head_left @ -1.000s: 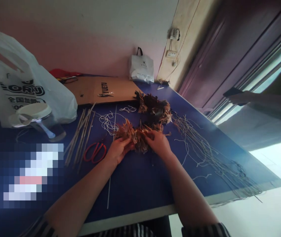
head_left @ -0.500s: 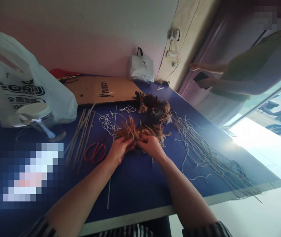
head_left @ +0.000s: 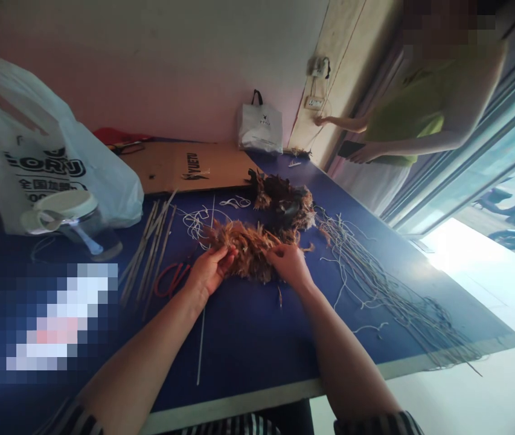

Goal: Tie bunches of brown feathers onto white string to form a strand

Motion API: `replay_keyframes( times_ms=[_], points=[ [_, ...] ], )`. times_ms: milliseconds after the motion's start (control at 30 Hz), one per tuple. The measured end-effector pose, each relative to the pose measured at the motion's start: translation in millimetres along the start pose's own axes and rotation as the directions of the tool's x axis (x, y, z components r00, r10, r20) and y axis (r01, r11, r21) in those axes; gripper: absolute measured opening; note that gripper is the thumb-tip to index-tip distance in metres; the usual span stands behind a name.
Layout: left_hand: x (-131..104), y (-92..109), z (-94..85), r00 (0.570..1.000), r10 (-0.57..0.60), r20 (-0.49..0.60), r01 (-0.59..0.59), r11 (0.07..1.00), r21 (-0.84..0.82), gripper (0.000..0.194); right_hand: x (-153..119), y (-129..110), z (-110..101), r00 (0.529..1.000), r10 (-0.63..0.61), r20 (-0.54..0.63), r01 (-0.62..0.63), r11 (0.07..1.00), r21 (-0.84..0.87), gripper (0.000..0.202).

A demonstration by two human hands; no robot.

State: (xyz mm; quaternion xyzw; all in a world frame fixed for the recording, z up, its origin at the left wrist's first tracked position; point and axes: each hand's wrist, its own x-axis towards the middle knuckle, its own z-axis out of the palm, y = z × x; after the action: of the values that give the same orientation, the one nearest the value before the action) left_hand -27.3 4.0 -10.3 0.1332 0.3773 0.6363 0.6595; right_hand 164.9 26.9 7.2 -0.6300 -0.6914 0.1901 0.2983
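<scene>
The brown feather bundle (head_left: 250, 251) lies across the middle of the blue table (head_left: 257, 350), between the two hands; the left hand (head_left: 212, 269) grasps its left end loosely, thumb above and fingers curled at its near side; the right hand (head_left: 291, 266) pinches feathers toward its right end between thumb and fingers. A loose feather (head_left: 279, 296) lies just beside the bundle on the near side; a darker feather pile (head_left: 284, 199) sits at its far right.

To the left, the red-handled scissors (head_left: 171, 281) lie near the left forearm, partly hidden; farther left is a group of thin sticks (head_left: 148, 248); white string (head_left: 196, 223) is tangled on the far left side of the bundle; a thin white rod (head_left: 200, 350) runs toward the near edge. To the right, long pale cords (head_left: 375, 278) stretch in a loose spread to the near right edge.

At the far left, a clear jar (head_left: 98, 232) with a pale lid stands before a white plastic bag (head_left: 112, 187); a flat cardboard sheet (head_left: 157, 166) lies along the far side; a white carrier bag (head_left: 261, 128) stands upright to its right; at far right, a person (head_left: 402, 130) in a green top holds a dark flat object (head_left: 350, 149), the other hand near the wall socket (head_left: 314, 103).
</scene>
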Motion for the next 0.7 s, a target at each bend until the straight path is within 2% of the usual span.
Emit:
replay_keyframes(
  times_ms=[200,333,567,700],
  points=[
    [-2,4,1.6,0.996,0.039,0.084,-0.036,0.999,-0.034,0.01,0,3,-1,0.999,-0.03,0.034,0.035,0.987,-0.155,0.018],
    [-5,5,5.5,0.988,0.058,0.143,-0.052,0.998,-0.042,0.011,1,2,-6,0.999,-0.019,0.038,0.027,0.978,-0.207,0.022],
    [-13,27,7.8,0.973,0.063,0.223,-0.028,0.987,-0.158,0.011,1,3,-3,0.997,0.002,0.072,0.021,0.948,-0.317,0.02],
    [-14,27,6.0,0.968,0.045,0.247,-0.025,0.996,-0.083,0.008,-1,3,-7,0.996,0.007,0.094,0.023,0.949,-0.314,0.024]
  ],
)
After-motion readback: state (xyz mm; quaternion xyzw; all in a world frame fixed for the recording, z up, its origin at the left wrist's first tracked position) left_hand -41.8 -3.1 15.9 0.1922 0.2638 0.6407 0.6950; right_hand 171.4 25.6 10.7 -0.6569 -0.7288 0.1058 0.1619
